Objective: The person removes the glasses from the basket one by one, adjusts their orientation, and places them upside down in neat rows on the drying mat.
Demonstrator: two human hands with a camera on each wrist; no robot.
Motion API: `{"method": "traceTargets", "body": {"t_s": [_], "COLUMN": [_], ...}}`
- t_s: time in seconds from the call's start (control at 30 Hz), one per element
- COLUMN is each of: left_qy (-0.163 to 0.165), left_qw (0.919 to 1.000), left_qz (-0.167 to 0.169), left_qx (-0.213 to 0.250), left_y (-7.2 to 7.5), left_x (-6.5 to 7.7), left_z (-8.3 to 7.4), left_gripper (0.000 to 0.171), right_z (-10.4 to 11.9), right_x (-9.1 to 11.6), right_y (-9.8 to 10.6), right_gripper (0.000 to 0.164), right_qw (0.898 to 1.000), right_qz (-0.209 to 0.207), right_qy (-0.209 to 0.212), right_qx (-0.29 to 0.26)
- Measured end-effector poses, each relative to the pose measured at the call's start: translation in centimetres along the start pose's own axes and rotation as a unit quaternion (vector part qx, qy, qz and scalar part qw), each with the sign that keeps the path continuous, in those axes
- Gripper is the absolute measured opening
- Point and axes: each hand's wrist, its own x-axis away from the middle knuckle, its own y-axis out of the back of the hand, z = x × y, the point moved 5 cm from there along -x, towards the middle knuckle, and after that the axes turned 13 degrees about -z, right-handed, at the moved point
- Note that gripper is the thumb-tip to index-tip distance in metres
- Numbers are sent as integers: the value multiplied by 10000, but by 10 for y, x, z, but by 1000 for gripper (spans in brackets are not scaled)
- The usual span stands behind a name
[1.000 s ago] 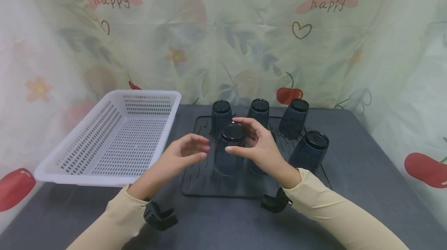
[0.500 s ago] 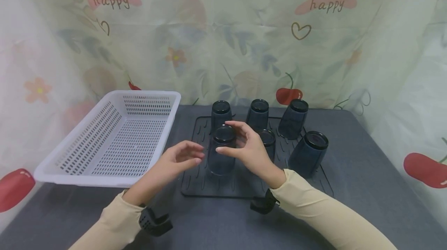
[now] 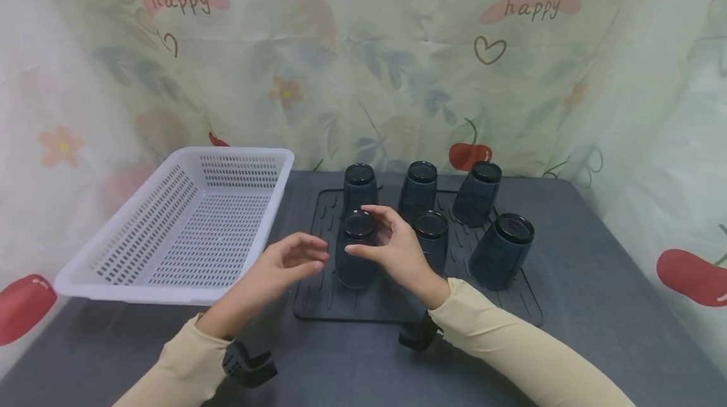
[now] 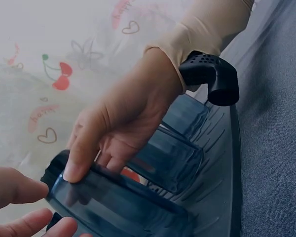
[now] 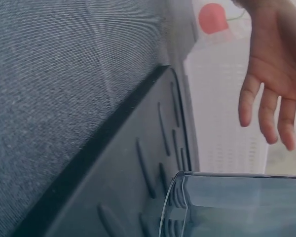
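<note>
An upside-down dark blue drinking glass point(image 3: 354, 271) is at the front left of the black ribbed drying mat point(image 3: 392, 309), its rim at the mat's surface. My right hand point(image 3: 400, 252) holds it near its base, thumb in front and fingers behind, as the left wrist view also shows. My left hand point(image 3: 289, 262) hovers to the left of this glass, fingers loosely bent and apart from it. In the right wrist view the glass's clear rim point(image 5: 173, 207) lies close to the mat's ridges, and the left hand point(image 5: 278, 64) hangs beyond with nothing in it.
Another inverted glass point(image 3: 359, 189) stands behind the held one. Several more, such as the front-right glass point(image 3: 502, 252), occupy the mat's middle and right; some lean. A white perforated basket point(image 3: 272, 205) sits on the left of the grey table point(image 3: 341, 363). A printed curtain point(image 3: 352, 79) hangs behind.
My right hand has carried the glass leftward and lowered it to the mat's front left, uncovering the glass in the middle. My left hand has drifted slightly left and down.
</note>
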Motion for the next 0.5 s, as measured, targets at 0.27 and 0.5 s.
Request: {"method": "traceTargets", "body": {"t_s": [0.27, 0.5], "left_qy": [28, 65], "left_qw": [10000, 10000], "left_qz": [15, -13], "left_qx": [26, 26], "left_y": [-1, -2], "left_x": [1, 0], "left_z": [0, 0], "left_gripper": [38, 36], "right_z": [-6, -6], "right_x": [0, -1], "right_y": [-3, -4], "right_gripper": [73, 72], "right_qw": [10000, 10000], "right_qz": [-61, -34], "right_qy": [-55, -52], "right_qx": [36, 24]}}
